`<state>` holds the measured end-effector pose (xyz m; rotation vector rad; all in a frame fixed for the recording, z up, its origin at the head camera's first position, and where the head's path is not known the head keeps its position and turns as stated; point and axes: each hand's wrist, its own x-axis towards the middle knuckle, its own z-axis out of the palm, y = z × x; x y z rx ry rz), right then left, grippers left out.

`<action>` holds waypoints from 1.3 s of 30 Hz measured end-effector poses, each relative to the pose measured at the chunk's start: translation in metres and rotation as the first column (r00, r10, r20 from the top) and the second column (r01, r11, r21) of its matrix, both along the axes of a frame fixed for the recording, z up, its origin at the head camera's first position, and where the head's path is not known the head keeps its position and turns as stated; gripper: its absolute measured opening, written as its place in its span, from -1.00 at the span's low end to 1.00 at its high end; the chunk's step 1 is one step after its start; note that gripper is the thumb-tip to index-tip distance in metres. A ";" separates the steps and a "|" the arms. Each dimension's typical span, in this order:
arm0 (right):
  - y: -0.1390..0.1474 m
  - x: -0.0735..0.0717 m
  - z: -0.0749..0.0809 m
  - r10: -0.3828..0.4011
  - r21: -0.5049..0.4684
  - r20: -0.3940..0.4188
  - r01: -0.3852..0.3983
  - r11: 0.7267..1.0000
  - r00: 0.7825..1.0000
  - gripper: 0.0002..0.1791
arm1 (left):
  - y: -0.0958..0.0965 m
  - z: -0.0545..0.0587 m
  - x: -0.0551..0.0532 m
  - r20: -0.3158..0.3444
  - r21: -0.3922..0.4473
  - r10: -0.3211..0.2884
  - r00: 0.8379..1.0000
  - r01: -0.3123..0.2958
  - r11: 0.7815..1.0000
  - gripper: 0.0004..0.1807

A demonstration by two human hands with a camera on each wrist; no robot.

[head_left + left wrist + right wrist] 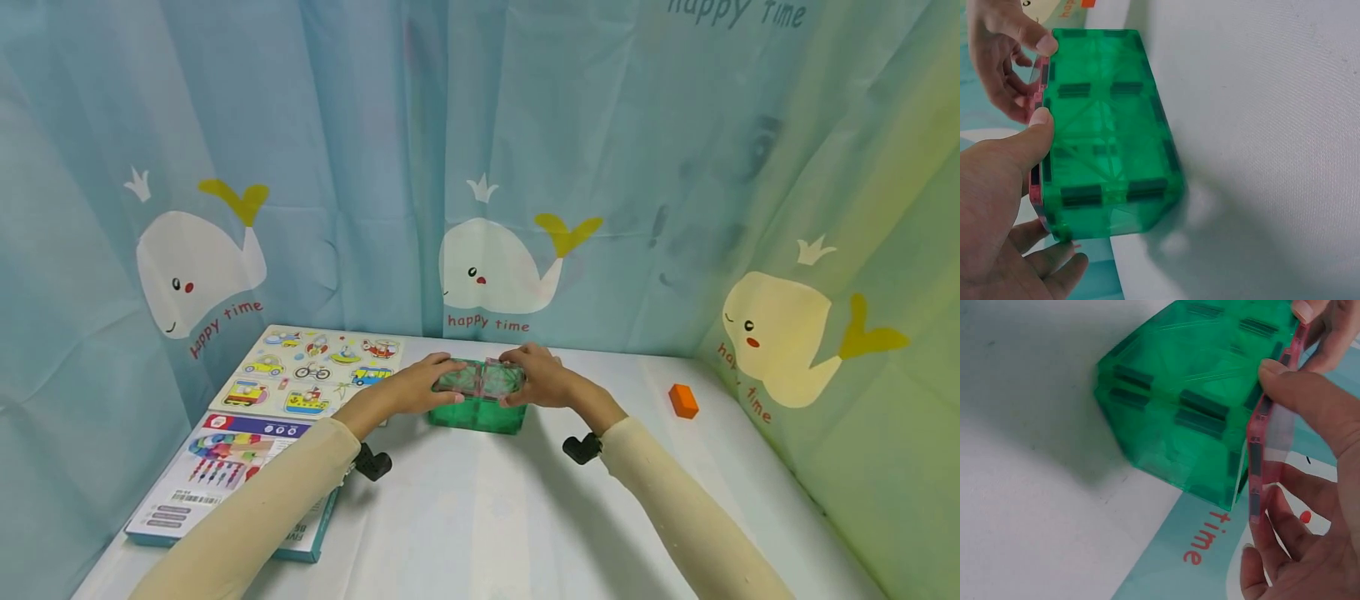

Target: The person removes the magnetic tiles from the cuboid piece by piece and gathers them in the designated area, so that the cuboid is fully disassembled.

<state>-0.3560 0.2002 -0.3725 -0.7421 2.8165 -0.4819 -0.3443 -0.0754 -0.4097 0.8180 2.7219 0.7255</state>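
A box built of see-through green magnetic tiles (476,415) stands on the table near the back. Across its top lie two clear pink magnetic tiles side by side, a left one (459,377) and a right one (501,379). My left hand (411,387) grips the left pink tile, thumb at the front edge and fingers round the far side. The right pink tile is held by my right hand (547,379) in the same way. In the right wrist view, the pink tile's edge (1255,475) shows a narrow gap from the green wall (1179,437) at its outer end.
An orange block (683,401) lies alone at the right. On the left are a vehicle puzzle board (307,371) and a flat boxed toy (187,492) in front of it. A blue curtain with whales (495,267) hangs behind the table.
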 end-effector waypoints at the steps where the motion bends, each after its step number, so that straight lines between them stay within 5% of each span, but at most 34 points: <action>1: 0.000 0.001 0.000 0.000 -0.001 -0.017 0.000 1.000 1.000 -0.17 | 0.000 0.000 0.000 -0.001 -0.002 0.001 1.000 -0.001 1.000 -0.25; 10: 0.009 0.012 0.004 -0.003 -0.056 -0.057 0.000 0.998 0.998 -0.13 | 0.000 -0.001 -0.001 0.000 -0.010 -0.002 1.000 0.002 1.000 -0.24; 18: 0.048 0.006 0.009 -0.058 -0.181 -0.083 0.043 0.983 0.995 -0.13 | -0.001 -0.003 0.000 -0.013 0.004 -0.009 1.000 0.009 1.000 -0.24; 24: 0.098 -0.001 0.004 -0.143 -0.134 -0.090 0.130 0.982 0.986 -0.13 | -0.003 -0.006 -0.002 -0.027 0.009 -0.009 1.000 0.009 1.000 -0.25; 32: 0.175 -0.003 -0.024 -0.211 -0.018 -0.138 0.211 0.977 0.968 -0.23 | -0.003 -0.006 -0.004 -0.025 0.018 -0.013 1.000 0.014 1.000 -0.25; 39: 0.206 -0.001 -0.031 -0.284 0.082 -0.087 0.291 0.953 0.955 -0.16 | -0.002 -0.005 -0.002 -0.029 0.011 -0.018 0.999 0.019 1.000 -0.25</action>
